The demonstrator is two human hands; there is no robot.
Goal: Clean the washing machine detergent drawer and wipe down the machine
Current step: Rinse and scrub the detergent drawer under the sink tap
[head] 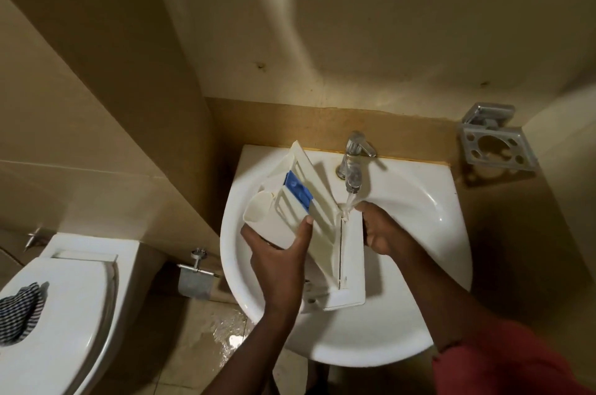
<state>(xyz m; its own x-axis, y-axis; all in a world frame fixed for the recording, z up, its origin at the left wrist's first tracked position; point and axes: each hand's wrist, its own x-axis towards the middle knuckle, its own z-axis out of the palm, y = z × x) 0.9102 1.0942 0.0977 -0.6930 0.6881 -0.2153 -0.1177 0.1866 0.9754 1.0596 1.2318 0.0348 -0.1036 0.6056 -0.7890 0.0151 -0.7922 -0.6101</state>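
Observation:
A white detergent drawer [300, 201] with a blue insert lies tilted across a white wash basin [419, 201]. My left hand [280, 252] grips the drawer's near side, thumb on top. My right hand [383, 230] holds the drawer's front panel end from the right, just under the chrome tap [354, 156]. Water runs from the tap onto the drawer's corner beside my right fingers. Part of the drawer's underside is hidden by my left hand.
A white toilet [64, 314] with its lid down stands at the lower left, with a striped cloth [21, 314] on the lid. A metal paper holder [195, 278] hangs left of the basin. A chrome toothbrush holder [496, 143] is on the right wall. The floor below is wet.

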